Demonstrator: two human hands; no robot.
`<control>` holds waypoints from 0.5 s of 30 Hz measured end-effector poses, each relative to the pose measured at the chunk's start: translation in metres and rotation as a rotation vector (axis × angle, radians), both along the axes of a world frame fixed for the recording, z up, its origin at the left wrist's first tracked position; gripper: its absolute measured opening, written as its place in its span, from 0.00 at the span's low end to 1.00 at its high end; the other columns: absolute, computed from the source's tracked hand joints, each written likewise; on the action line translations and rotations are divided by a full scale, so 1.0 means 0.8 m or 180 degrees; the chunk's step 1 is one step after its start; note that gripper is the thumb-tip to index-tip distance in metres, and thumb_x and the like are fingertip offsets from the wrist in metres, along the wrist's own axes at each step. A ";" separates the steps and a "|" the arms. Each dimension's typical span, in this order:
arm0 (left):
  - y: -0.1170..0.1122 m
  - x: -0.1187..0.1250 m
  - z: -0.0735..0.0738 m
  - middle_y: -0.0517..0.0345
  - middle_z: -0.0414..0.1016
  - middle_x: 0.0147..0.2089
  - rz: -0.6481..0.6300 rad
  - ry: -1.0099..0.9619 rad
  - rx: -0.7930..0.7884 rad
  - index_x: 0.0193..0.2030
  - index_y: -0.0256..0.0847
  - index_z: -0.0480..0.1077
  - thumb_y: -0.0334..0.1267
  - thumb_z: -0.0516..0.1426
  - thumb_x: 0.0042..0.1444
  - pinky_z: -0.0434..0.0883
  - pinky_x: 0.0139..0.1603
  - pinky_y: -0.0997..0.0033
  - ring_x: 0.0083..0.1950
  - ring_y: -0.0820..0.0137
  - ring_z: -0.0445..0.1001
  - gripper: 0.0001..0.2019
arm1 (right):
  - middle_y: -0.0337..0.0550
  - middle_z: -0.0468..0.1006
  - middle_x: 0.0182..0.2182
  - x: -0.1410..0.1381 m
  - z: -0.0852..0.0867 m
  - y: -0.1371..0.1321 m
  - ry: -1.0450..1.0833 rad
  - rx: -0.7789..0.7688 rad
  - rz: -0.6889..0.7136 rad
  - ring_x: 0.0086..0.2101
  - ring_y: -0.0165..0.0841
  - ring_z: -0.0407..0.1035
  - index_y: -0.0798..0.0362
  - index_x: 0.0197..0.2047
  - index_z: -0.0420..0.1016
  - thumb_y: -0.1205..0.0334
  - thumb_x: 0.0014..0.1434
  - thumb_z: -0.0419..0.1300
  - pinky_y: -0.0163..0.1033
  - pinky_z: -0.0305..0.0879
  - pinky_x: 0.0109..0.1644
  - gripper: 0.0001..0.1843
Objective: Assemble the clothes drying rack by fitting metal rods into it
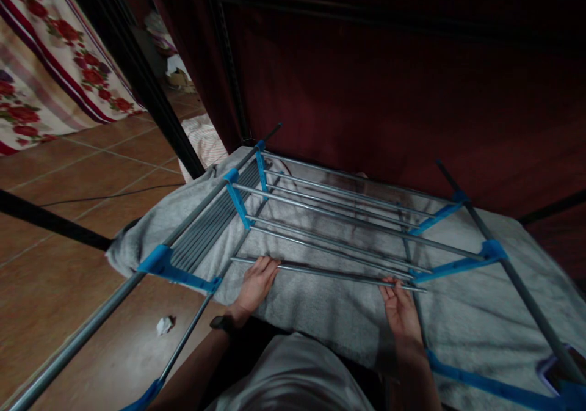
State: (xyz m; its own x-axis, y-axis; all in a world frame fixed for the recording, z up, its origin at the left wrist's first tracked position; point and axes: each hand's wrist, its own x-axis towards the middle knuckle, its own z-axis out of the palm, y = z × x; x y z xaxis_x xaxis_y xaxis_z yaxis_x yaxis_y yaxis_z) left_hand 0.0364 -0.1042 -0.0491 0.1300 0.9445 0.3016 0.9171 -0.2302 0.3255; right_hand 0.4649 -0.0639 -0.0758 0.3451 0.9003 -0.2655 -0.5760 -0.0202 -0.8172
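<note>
A grey metal rod [329, 272] lies level across the front of a rack frame built of grey tubes and blue plastic brackets [238, 200]. Near its left end, my left hand [259, 283] has its fingers wrapped over the rod. Close to the right end, my right hand [399, 304] grips it from below with thumb and fingers. Behind the held rod, several crossbars [320, 212] run between the left and right brackets. The frame rests on a grey blanket [467, 313].
More thin rods [215, 212] fill the frame's left side. A phone-like object [561, 368] lies at the lower right. Black metal posts [151, 87] and a dark red curtain [366, 105] bound the bed. Crumpled paper [165, 325] sits on the tiled floor [105, 160].
</note>
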 end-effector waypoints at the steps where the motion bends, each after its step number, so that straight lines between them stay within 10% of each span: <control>1: 0.000 0.000 0.000 0.53 0.78 0.49 -0.0018 -0.0009 -0.0005 0.57 0.45 0.76 0.41 0.48 0.76 0.75 0.52 0.62 0.54 0.61 0.75 0.16 | 0.35 0.85 0.41 0.000 0.001 0.000 0.0014 0.0015 0.0005 0.43 0.31 0.78 0.46 0.38 0.81 0.57 0.54 0.76 0.42 0.75 0.60 0.10; 15: -0.001 0.001 0.003 0.53 0.77 0.46 -0.0160 -0.0028 -0.0081 0.58 0.45 0.76 0.40 0.50 0.75 0.75 0.52 0.62 0.52 0.61 0.74 0.15 | 0.35 0.84 0.41 0.004 0.006 -0.001 0.0084 0.0061 0.0053 0.44 0.32 0.78 0.42 0.38 0.82 0.57 0.56 0.71 0.43 0.76 0.59 0.05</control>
State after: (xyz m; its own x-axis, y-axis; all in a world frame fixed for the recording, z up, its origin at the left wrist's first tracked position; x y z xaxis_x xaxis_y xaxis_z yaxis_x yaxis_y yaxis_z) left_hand 0.0369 -0.1048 -0.0463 0.1749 0.9443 0.2788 0.9016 -0.2674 0.3400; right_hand 0.4677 -0.0645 -0.0708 0.3231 0.9108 -0.2571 -0.5971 -0.0146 -0.8020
